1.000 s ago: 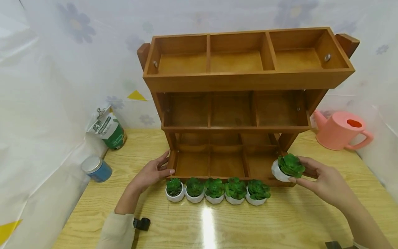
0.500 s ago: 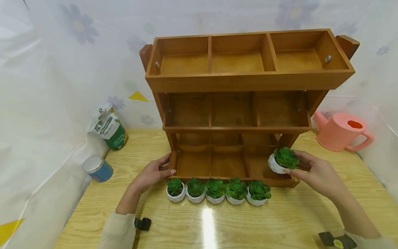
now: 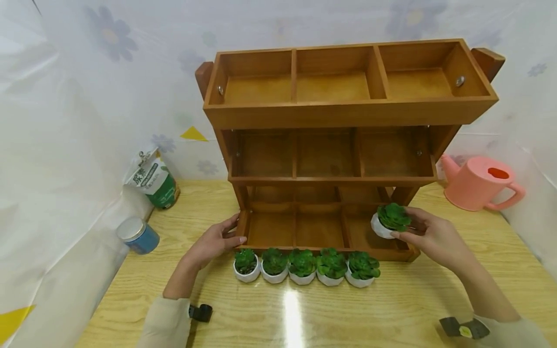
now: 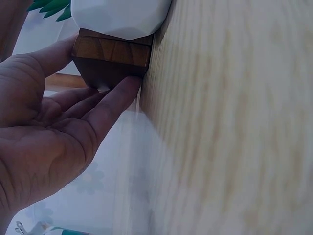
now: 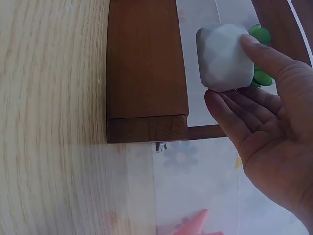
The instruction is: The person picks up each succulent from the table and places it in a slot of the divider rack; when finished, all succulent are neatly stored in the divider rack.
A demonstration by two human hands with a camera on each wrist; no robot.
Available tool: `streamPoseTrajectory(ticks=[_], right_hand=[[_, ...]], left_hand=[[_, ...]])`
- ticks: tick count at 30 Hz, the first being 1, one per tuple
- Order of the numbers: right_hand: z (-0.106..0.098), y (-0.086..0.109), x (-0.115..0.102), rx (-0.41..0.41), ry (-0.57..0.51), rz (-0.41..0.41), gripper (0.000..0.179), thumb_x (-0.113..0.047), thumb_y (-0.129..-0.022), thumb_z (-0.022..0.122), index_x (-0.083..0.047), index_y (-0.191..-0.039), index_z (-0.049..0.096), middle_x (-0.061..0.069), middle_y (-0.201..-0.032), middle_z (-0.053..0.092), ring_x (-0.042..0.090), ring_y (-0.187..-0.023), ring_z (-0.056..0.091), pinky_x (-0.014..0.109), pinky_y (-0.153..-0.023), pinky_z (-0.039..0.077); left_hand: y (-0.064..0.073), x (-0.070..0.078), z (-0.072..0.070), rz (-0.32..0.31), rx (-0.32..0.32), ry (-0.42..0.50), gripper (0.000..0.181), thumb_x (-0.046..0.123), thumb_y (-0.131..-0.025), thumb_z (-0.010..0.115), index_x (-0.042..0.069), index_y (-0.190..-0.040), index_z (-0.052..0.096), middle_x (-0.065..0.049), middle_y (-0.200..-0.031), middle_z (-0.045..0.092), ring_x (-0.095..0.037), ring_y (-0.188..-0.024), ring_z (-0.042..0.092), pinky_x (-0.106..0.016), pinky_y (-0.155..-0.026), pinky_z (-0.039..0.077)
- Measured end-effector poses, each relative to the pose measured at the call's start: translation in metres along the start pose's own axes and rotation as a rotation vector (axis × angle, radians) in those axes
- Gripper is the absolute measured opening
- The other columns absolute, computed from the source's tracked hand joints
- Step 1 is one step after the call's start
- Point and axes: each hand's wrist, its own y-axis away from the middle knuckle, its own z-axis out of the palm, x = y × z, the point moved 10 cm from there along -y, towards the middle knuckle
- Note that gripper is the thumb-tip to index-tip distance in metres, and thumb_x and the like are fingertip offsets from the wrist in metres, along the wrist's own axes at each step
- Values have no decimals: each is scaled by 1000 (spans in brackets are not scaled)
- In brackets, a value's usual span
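Observation:
A small green succulent in a white faceted pot [image 3: 383, 226] is pinched between the thumb and fingers of my right hand [image 3: 435, 237]. The pot hangs over the right compartment of the lowest tier of a brown wooden three-tier shelf [image 3: 330, 113]. In the right wrist view the pot [image 5: 225, 58] is apart from the tier's wooden front [image 5: 146, 63]. My left hand [image 3: 216, 244] holds the left end of that lowest tier, thumb over its edge; the left wrist view shows the fingers [image 4: 115, 105] against the wooden end [image 4: 115, 51]. Several similar potted succulents [image 3: 302, 266] stand in a row before the shelf.
A pink watering can [image 3: 476, 183] stands right of the shelf. On the left are a blue jar with a silver lid [image 3: 139, 236] and a green-and-white clipped pouch [image 3: 156, 181]. A flower-patterned white sheet [image 3: 109, 96] hangs behind the wooden table [image 3: 243, 319].
My right hand has carried the potted succulent left and slightly farther back, from the tier's right corner to over its right compartment. My left hand stays on the shelf's end.

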Motion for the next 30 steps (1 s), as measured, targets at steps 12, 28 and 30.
streamPoseTrajectory(ticks=[12,28,30], right_hand=[[19,-11,-8,-27,8,-51,65,-33,-89,79,4,-138,56,21,-111,74,24,-92,73,21,-69,55],[48,-26,-14,-75,62,-74,65,-28,-90,78,8,-139,54,25,-111,73,38,-98,72,53,-81,58],[51,-27,-15,-80,81,-75,64,-27,-90,78,8,-139,55,25,-112,72,38,-97,72,54,-81,57]], left_hand=[[2,3,0,19,-6,-3,80,21,-101,65,14,-164,16,-16,-169,19,-40,-151,32,-44,-108,49],[3,2,0,2,3,-3,81,22,-100,66,15,-164,17,-16,-170,17,-40,-151,31,-44,-107,50],[4,3,0,-1,3,2,81,22,-100,66,15,-164,16,-17,-170,16,-40,-151,31,-44,-107,50]])
